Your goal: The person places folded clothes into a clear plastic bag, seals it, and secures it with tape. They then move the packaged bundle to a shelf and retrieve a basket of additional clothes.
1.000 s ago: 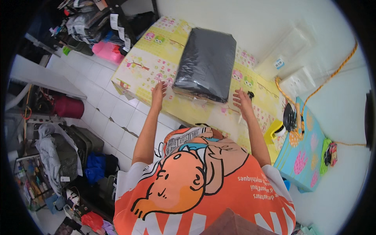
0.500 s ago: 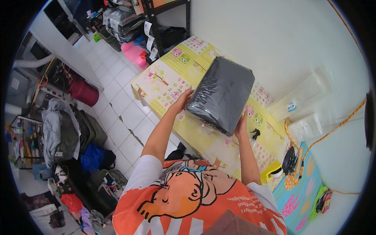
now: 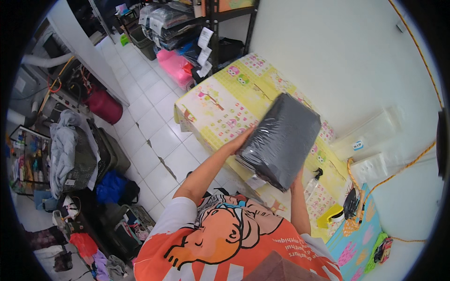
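Black plastic-wrapped bundle (image 3: pixel 281 140), flat and rectangular, centre of frame, now lifted clear of the surface (image 3: pixel 225 110) and tilted, one long edge up. A second ago it lay flat on the yellow owl-print cover with both hands only at its near edge; half a second ago it was coming up. So it's off the support and fully carried by the hands.

Left hand (image 3: pixel 241 140) is pressed against the bundle's left edge, fingers flat along the wrap, holding it. Right hand (image 3: pixel 296 180) is under the lower corner, mostly hidden by the bundle; fingers look curled on that corner, supporting it from below. Both arms enter from the bottom of the frame, above an orange cartoon-print shirt (image 3: pixel 234 243).

Around it:
- Clear spray bottle (image 3: pixel 313 180) just right of the right hand, on the surface.
- Yellow tape dispenser (image 3: pixel 330 216) lower right, a dark iron (image 3: pixel 350 202) beside it on a blue patterned mat (image 3: pixel 356 239).
- Clear plastic bags (image 3: pixel 375 140) against the white wall, right of frame; orange cord (image 3: pixel 398 168) running past them.
- Black shelving rack (image 3: pixel 206 23) with wrapped stock at top centre, pink bag (image 3: pixel 176 65) at its foot.
- Left of frame: white tiled floor (image 3: pixel 150 136), laundry baskets and clothes heaps (image 3: pixel 70 145).
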Demonstrator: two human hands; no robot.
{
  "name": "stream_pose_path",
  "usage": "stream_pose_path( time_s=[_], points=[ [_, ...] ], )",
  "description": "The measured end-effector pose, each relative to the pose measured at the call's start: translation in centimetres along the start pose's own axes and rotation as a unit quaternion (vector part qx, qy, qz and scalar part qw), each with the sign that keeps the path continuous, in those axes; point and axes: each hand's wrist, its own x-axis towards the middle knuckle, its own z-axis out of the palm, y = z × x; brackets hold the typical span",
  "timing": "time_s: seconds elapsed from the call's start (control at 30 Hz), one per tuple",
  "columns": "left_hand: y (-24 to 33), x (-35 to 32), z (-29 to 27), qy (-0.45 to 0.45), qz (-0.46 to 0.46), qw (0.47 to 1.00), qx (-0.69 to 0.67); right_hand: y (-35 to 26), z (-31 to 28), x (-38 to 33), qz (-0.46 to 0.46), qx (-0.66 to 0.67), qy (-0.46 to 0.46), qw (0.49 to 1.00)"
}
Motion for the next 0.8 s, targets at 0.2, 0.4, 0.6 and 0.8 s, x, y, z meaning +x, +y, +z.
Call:
stream_pose_path(
  time_s=[0.2, 0.4, 0.6, 0.8],
  points=[
    [0.5, -3.4, -8.4, 0.028, 0.017, 0.997, 0.066, -4.4, 4.8, -5.8, -0.137, -0.169, 0.292, 0.931],
    [-1.8, -12.4, -22.1, 0.135, -0.092, 0.984, 0.065, -4.0, 19.4, -10.3, -0.379, -0.144, 0.268, 0.874],
    [-5.7, -19.1, -31.6, 0.264, -0.139, 0.954, -0.012, 8.1, 34.6, -6.0, -0.182, -0.303, -0.020, 0.935],
    [-5.7, -20.3, -37.1, 0.298, -0.159, 0.938, -0.078, 14.4, 47.3, 2.1, -0.069, -0.386, -0.134, 0.910]
  ],
)
